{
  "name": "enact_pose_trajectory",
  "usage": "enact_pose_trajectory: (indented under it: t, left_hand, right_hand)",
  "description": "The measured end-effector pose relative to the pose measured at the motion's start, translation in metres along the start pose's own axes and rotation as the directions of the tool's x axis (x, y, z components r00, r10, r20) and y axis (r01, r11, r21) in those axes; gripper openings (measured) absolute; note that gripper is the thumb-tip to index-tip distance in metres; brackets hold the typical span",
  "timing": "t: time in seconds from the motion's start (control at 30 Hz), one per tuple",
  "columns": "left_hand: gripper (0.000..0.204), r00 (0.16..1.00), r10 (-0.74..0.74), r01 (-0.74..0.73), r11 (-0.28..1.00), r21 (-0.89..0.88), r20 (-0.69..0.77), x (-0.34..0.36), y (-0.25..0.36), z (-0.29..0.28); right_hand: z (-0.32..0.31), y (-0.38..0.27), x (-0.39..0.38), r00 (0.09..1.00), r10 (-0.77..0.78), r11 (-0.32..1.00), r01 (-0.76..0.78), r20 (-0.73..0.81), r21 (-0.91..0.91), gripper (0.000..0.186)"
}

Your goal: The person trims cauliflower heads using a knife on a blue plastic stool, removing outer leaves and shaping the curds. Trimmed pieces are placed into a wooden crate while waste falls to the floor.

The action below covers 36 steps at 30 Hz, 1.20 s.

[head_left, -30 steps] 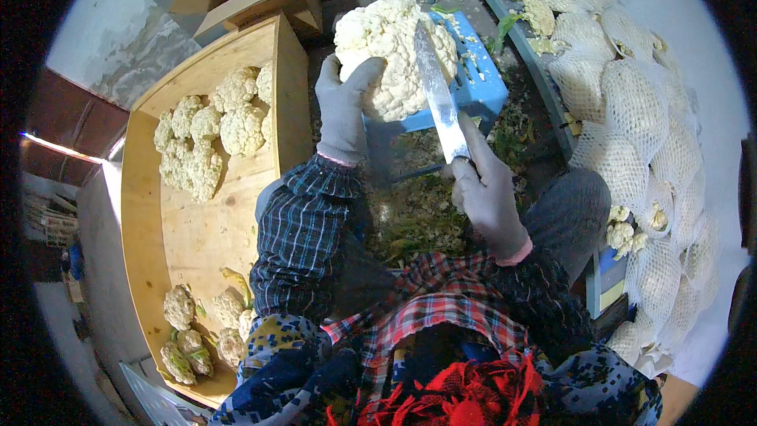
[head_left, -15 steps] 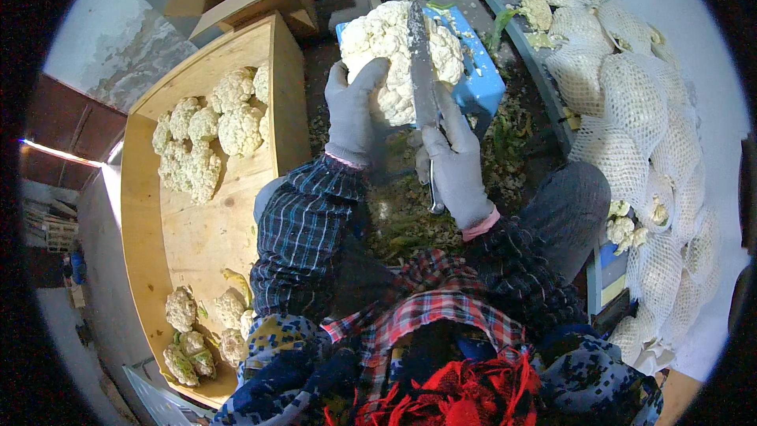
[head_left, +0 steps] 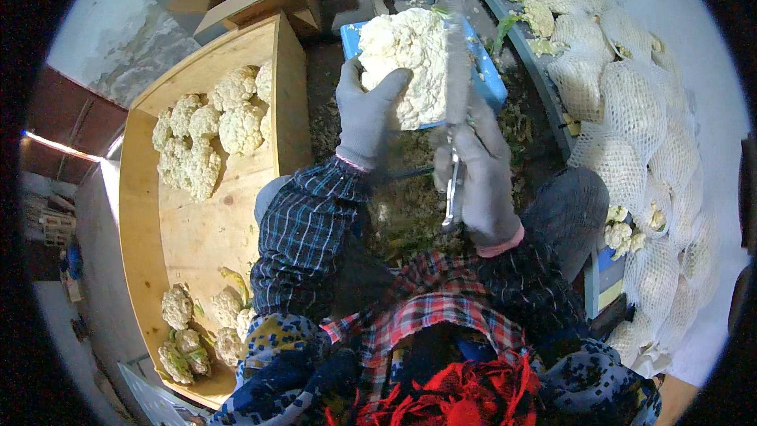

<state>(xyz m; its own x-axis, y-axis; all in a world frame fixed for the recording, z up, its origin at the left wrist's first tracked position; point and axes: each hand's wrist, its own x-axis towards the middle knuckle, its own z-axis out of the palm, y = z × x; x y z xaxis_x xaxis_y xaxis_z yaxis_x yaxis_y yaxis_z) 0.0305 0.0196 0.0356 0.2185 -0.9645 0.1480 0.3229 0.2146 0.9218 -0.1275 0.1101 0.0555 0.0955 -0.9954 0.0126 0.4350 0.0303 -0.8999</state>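
Cauliflower (head_left: 410, 67) on blue plastic stand (head_left: 494, 85), knife (head_left: 456, 71) at its right edge.
Left hand (head_left: 367, 107) curled round its left side, likely for steadying; right hand (head_left: 482, 177) wrapped about knife handle, blade blurred, contact unclear.

The knife (head_left: 456, 91) looks glossy metal, the crate (head_left: 206, 237) matt wood.

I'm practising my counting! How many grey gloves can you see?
2. One covers the left hand, which holds the cauliflower; the other covers the right hand, which grips the knife. Any others could be hidden from view.
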Motion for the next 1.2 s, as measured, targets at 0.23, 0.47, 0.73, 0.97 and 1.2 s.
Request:
enact_pose_trajectory:
  t: [0.23,0.47,0.73,0.97,1.2]
  left_hand:
    - [0.048,0.974,-0.18,0.225,0.86,-0.457,0.14,0.01,0.005,-0.011]
    - [0.054,0.959,-0.156,0.268,0.777,-0.569,0.238,0.011,-0.001,-0.015]
    - [0.054,0.961,-0.22,0.275,0.752,-0.599,0.166,0.01,0.013,-0.014]
    - [0.054,0.973,-0.162,0.227,0.772,-0.594,0.162,0.011,0.008,-0.017]
    - [0.044,0.99,-0.028,-0.031,0.911,-0.412,-0.137,0.029,-0.013,-0.029]
  right_hand:
    - [-0.093,0.008,0.002,0.896,-0.437,0.411,0.125,-0.075,-0.903,0.048]
    - [-0.12,0.015,0.01,0.937,-0.311,0.533,0.034,-0.159,-0.845,0.055]
    - [-0.129,0.006,0.032,0.934,-0.336,-0.313,0.008,0.119,-0.95,0.072]
    - [-0.111,-0.016,0.042,0.856,-0.491,0.117,0.251,0.164,-0.961,0.05]
    - [-0.049,-0.018,-0.04,0.979,0.2,0.827,-0.181,-0.022,-0.532,0.053]
